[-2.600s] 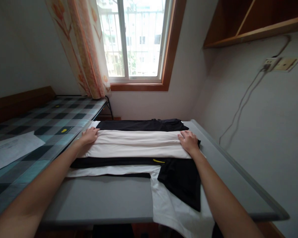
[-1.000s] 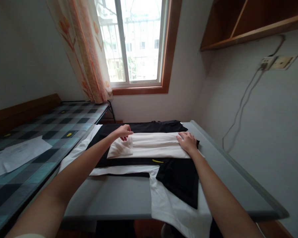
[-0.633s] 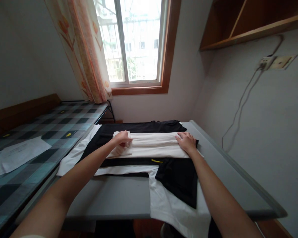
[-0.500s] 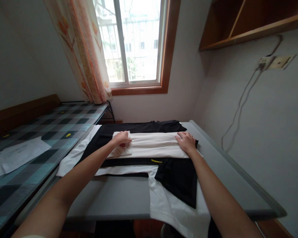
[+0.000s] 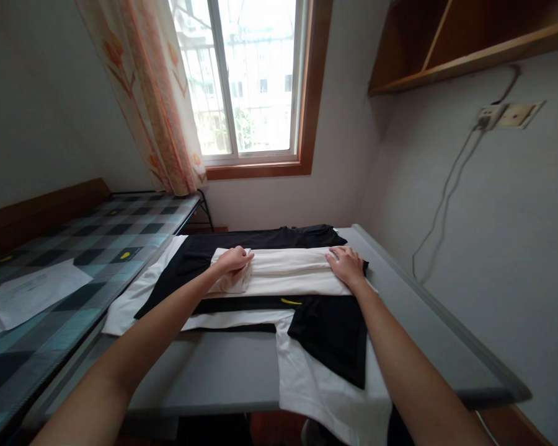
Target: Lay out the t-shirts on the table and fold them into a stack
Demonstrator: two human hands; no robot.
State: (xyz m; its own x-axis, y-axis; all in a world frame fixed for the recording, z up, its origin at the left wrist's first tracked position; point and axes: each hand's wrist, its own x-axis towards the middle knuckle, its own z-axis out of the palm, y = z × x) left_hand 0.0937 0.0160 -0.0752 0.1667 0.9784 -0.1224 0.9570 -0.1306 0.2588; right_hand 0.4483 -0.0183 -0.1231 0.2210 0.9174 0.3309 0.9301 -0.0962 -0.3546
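Observation:
A long folded white garment [image 5: 288, 270] lies across black and white clothes on a grey tabletop. Its left end is turned over into a short roll or fold, and my left hand [image 5: 233, 260] is closed on that end. At the garment's right end my right hand [image 5: 345, 263] rests palm down, fingers spread over the cloth. Below it spreads a black garment [image 5: 330, 337] with a small yellow mark, its sleeve overlapping a white T-shirt [image 5: 307, 396] that hangs over the table's front edge. More black cloth [image 5: 260, 238] lies along the far side.
The grey table [image 5: 214, 371] adjoins a bed with a checked mattress [image 5: 134, 217] on the left, where sheets of paper [image 5: 46, 291] lie. A curtained window [image 5: 255, 80] is ahead. On the right wall are a wooden shelf [image 5: 469, 56] and a plugged-in cable [image 5: 441, 198].
My left hand has moved slightly right, carrying the turned-over end of the white garment with it. My right hand keeps its place on the cloth. The view has shifted a little.

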